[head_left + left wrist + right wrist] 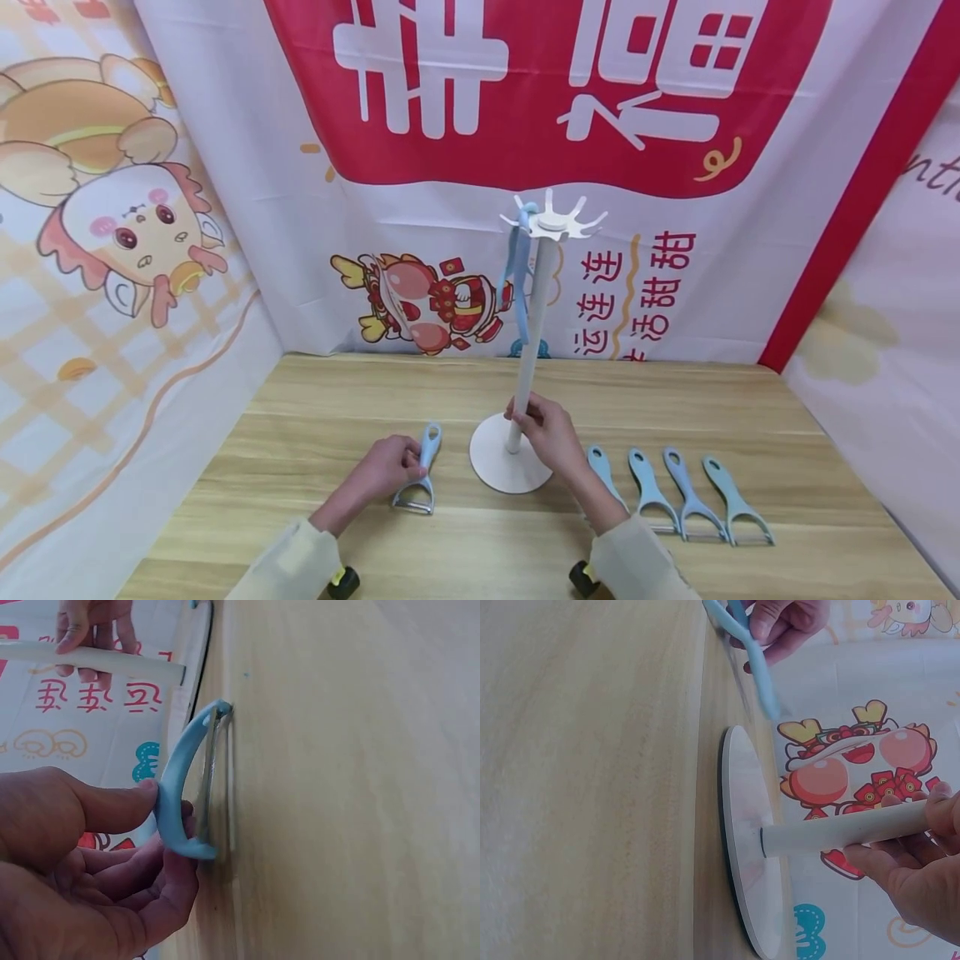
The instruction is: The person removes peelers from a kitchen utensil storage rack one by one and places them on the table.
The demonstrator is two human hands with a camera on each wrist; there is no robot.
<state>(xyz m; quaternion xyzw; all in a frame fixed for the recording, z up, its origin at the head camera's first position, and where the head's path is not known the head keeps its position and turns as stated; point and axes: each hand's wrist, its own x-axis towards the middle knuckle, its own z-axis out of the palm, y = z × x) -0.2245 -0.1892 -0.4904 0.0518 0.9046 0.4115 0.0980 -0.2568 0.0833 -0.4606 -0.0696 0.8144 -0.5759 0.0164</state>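
Observation:
My left hand (388,465) pinches a light blue Y-shaped peeler (427,467) between thumb and fingers, low over the table left of the stand. In the left wrist view the peeler's curved head (174,787) and metal blade stand close to the wood. Fingers of my right hand (550,433) wrap round the lower part of the white stand's pole (531,350), just above its round base (495,462). The stand is topped by a ring of white hooks (555,222). One blue peeler (519,275) hangs from a hook on its left side.
Several blue and green peelers lie in a row to the right, among them a green peeler (731,492) at the end. My right forearm partly covers the nearest peeler (600,467). Printed cloth (720,275) rises behind the wooden table (337,400) and at both sides.

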